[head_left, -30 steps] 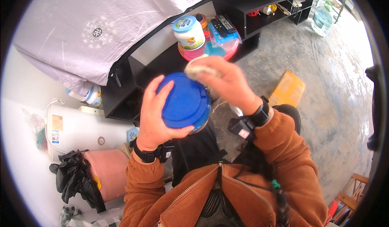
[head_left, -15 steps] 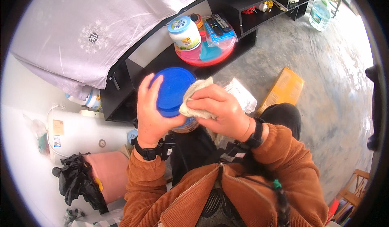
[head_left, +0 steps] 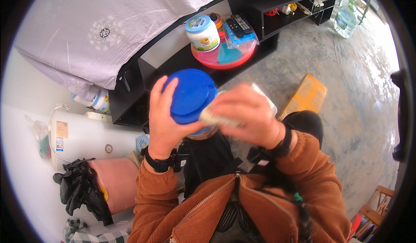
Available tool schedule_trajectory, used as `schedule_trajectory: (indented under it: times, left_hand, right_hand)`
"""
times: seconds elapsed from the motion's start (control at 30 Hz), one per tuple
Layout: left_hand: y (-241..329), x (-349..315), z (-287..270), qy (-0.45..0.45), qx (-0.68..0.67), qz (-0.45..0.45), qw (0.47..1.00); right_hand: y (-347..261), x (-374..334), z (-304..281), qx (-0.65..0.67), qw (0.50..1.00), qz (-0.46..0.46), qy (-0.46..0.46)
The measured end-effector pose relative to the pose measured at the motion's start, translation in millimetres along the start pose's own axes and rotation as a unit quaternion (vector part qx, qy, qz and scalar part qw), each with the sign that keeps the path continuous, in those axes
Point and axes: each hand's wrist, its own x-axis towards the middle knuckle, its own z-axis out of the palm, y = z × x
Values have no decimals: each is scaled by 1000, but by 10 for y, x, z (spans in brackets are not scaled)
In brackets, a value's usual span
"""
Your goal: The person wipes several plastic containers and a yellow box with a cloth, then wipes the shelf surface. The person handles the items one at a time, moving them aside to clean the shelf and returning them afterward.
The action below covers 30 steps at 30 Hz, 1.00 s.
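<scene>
My left hand (head_left: 164,123) grips a round jar with a blue lid (head_left: 191,94), held up in front of my chest with the lid facing me. My right hand (head_left: 248,115) presses a pale crumpled cloth (head_left: 216,117) against the jar's right side, just below the lid's rim. The right hand is blurred. Both wrists wear dark bands, and both sleeves are rust-brown corduroy.
A low black shelf (head_left: 173,65) under a grey cloth (head_left: 108,30) carries a pink tray (head_left: 225,54) with a white blue-lidded tub (head_left: 202,32) and remote controls (head_left: 237,25). A yellow cardboard box (head_left: 305,95) lies on the concrete floor, a water bottle (head_left: 345,19) farther off.
The right hand with the cloth went from the top of the lid down to the jar's right side. The jar has shifted slightly and the view has tilted.
</scene>
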Motion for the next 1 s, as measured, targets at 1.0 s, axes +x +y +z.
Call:
schedule_trajectory:
  times: [1.0]
  left_hand:
    - [-93,209,-212,-122,24,41,991]
  right_hand:
    - [23,-30,-3,-124,990,71,-1]
